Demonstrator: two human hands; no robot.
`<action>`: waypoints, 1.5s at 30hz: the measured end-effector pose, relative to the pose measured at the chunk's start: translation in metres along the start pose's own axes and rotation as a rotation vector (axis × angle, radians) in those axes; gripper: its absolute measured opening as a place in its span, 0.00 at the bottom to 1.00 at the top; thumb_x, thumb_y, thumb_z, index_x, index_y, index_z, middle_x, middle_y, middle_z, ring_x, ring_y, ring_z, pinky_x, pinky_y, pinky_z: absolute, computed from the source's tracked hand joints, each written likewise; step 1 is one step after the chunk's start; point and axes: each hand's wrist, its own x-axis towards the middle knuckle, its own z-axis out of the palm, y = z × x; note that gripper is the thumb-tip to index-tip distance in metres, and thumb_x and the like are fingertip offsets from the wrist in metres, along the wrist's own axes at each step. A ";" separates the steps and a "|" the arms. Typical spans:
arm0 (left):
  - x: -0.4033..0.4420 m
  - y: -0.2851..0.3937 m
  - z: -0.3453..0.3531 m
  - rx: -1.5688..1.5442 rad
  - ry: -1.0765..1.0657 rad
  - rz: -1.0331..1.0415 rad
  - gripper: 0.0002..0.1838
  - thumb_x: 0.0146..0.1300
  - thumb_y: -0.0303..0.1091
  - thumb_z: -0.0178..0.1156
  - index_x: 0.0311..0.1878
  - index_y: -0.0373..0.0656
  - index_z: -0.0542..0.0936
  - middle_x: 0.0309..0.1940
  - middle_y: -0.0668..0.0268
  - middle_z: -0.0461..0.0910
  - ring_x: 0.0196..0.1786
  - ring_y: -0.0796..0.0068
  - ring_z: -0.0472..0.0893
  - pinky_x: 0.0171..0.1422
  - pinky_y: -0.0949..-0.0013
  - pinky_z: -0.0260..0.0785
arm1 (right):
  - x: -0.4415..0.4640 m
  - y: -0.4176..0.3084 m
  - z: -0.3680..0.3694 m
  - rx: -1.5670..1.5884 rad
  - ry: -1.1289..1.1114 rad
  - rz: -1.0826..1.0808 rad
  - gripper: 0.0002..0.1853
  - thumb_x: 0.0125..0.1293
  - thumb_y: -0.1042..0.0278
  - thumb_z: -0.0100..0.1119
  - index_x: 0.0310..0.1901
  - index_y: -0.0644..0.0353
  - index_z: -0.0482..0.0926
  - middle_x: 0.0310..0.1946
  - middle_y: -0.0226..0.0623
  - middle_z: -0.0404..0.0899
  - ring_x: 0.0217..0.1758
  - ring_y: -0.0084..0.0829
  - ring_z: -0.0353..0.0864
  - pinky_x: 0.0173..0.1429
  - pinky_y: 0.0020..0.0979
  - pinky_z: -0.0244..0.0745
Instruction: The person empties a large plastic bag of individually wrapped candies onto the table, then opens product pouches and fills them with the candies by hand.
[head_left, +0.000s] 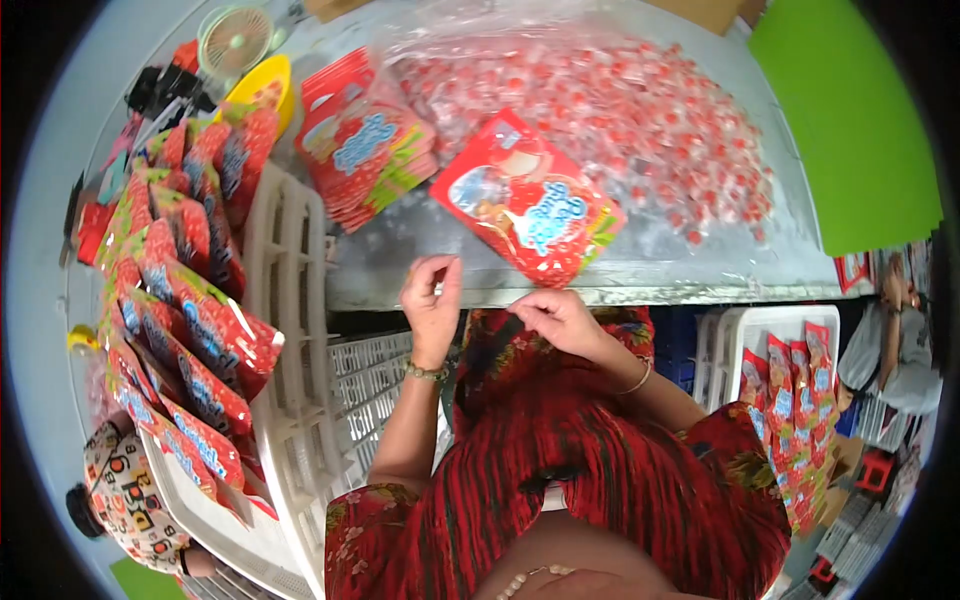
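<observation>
A red pouch [530, 200] with blue lettering lies tilted on the grey table, its lower corner at the front edge. Left of that corner, my left hand [432, 305] is raised with fingers curled and thumb drawn in. My right hand [562, 320] hovers just below the corner, thumb and fingers pressed together. Whether either hand holds something small cannot be made out; both look apart from the pouch. Behind the pouch spreads a large heap of small red candies in clear wrappers [600, 110]. To its left is a stack of flat red pouches [365, 140].
At left, a white plastic crate [285, 260] is crowded with filled pouches [190, 330]. Another white crate [735, 330] holds pouches at right. A yellow bowl [270, 85] and a fan [235, 42] stand at back left. Another person [135, 490] is at lower left.
</observation>
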 end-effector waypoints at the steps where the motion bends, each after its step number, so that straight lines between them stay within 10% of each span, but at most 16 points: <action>1: 0.005 0.017 0.015 0.014 -0.088 0.057 0.04 0.47 0.22 0.56 0.28 0.37 0.73 0.26 0.63 0.73 0.27 0.75 0.72 0.31 0.76 0.65 | -0.008 -0.002 -0.011 -0.022 0.113 -0.020 0.06 0.55 0.72 0.50 0.31 0.65 0.74 0.18 0.28 0.71 0.21 0.16 0.67 0.25 0.19 0.64; 8: -0.002 0.044 0.103 0.645 -0.521 0.412 0.29 0.34 0.38 0.64 0.44 0.41 0.68 0.44 0.59 0.66 0.46 0.60 0.65 0.47 0.62 0.59 | -0.055 0.031 -0.092 -0.179 0.748 -0.093 0.06 0.56 0.73 0.48 0.32 0.66 0.74 0.20 0.25 0.70 0.22 0.13 0.65 0.26 0.17 0.62; 12: -0.007 0.026 0.114 0.653 -0.479 0.470 0.13 0.39 0.31 0.58 0.32 0.40 0.72 0.37 0.60 0.68 0.39 0.60 0.67 0.41 0.62 0.63 | -0.069 0.026 -0.148 -0.661 1.048 -0.204 0.09 0.49 0.75 0.54 0.34 0.65 0.72 0.28 0.40 0.71 0.30 0.32 0.71 0.34 0.26 0.66; 23: -0.001 0.020 0.097 0.691 -0.378 0.418 0.04 0.45 0.27 0.54 0.22 0.38 0.70 0.24 0.58 0.70 0.30 0.58 0.70 0.34 0.62 0.64 | -0.007 0.038 -0.163 -1.230 0.791 -0.017 0.23 0.38 0.64 0.62 0.41 0.56 0.71 0.41 0.40 0.65 0.45 0.39 0.63 0.48 0.40 0.59; 27: 0.001 0.015 0.084 0.563 -0.357 0.340 0.06 0.42 0.27 0.57 0.22 0.39 0.69 0.22 0.58 0.69 0.30 0.57 0.69 0.34 0.61 0.63 | -0.032 0.039 -0.174 -1.035 0.700 -0.259 0.27 0.40 0.68 0.61 0.47 0.56 0.66 0.41 0.38 0.67 0.42 0.37 0.65 0.46 0.34 0.62; 33: -0.012 -0.006 0.086 0.475 -0.389 0.208 0.07 0.41 0.25 0.57 0.22 0.38 0.68 0.21 0.59 0.68 0.29 0.58 0.69 0.33 0.62 0.62 | -0.059 0.035 -0.195 0.254 0.684 -0.055 0.16 0.53 0.75 0.49 0.46 0.61 0.68 0.38 0.32 0.72 0.41 0.26 0.70 0.44 0.24 0.64; 43: -0.018 -0.015 0.086 0.420 -0.334 0.185 0.07 0.41 0.23 0.57 0.23 0.38 0.68 0.22 0.59 0.68 0.30 0.58 0.68 0.33 0.62 0.62 | -0.030 0.041 -0.233 -0.577 0.787 -0.175 0.08 0.52 0.74 0.49 0.35 0.62 0.74 0.36 0.41 0.74 0.37 0.34 0.73 0.45 0.27 0.65; 45: -0.018 -0.017 0.085 0.415 -0.335 0.178 0.07 0.41 0.23 0.57 0.23 0.38 0.68 0.22 0.59 0.68 0.30 0.58 0.68 0.33 0.62 0.62 | -0.034 0.039 -0.239 -0.520 0.535 0.021 0.09 0.49 0.71 0.53 0.34 0.61 0.74 0.35 0.41 0.73 0.42 0.36 0.70 0.48 0.30 0.63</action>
